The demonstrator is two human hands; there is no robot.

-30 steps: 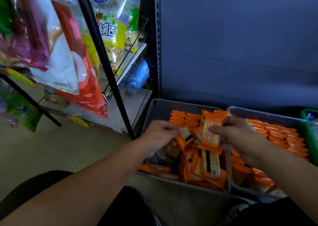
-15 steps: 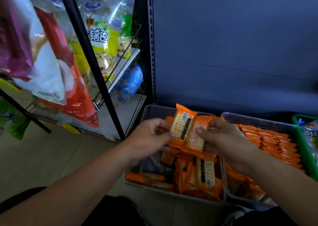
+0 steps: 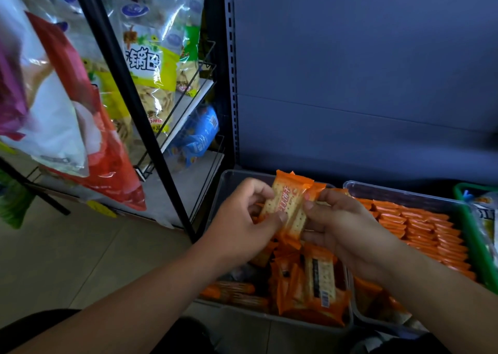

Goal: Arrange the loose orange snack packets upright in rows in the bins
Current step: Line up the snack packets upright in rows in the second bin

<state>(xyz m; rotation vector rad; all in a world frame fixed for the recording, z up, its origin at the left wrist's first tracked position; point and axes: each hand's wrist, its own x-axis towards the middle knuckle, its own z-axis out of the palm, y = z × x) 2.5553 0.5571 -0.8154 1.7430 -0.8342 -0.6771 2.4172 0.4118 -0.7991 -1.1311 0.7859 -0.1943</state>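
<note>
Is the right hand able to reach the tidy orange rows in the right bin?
Probably yes: the orange packet rows lie uncovered in the clear plastic bin beside the right hand, though it grips orange cracker packets.

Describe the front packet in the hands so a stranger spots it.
Below the blue-grey panel sits the left clear bin. Above it, the left hand and right hand pinch an orange cracker packet. Unlike the heap beneath, it is lifted, red lettering showing.

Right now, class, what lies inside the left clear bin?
In the left bin, loose orange packets lie jumbled at the near end. The left hand, right hand and held packets cover the middle, so that part is hidden.
</note>
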